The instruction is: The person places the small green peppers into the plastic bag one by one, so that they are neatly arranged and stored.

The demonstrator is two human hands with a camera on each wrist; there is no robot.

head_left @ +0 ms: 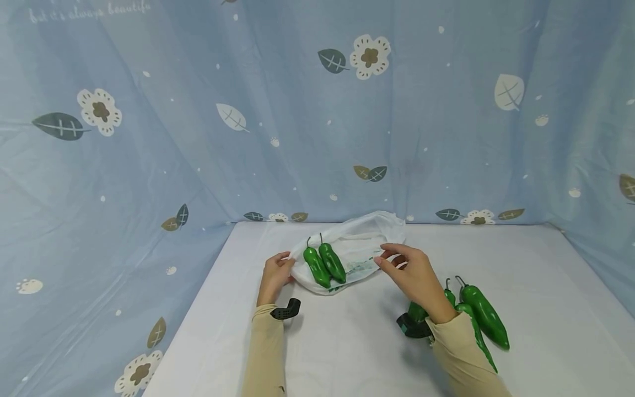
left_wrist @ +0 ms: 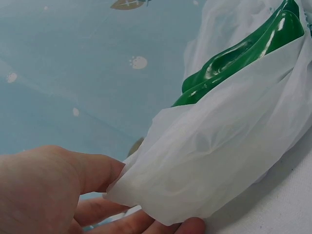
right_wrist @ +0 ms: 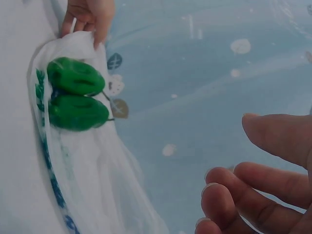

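Note:
A thin white plastic bag [head_left: 369,227] with green print lies spread on the table, and two green peppers [head_left: 316,266] rest side by side on its left part. At the bag's left edge, my left hand [head_left: 274,277] pinches the plastic. Its thumb presses the film over the fingers in the left wrist view, where the bag [left_wrist: 195,161] partly covers the peppers [left_wrist: 243,53]. Over the bag's right side is my right hand [head_left: 415,275], holding nothing. In the right wrist view, a gap shows between its thumb [right_wrist: 278,136] and loosely bent fingers.
Several more green peppers [head_left: 485,317] lie on the white table [head_left: 347,347] at the right, partly hidden behind my right wrist and sleeve. A blue patterned curtain [head_left: 297,138] stands along the table's back and sides. Each wrist wears a black camera [head_left: 286,310].

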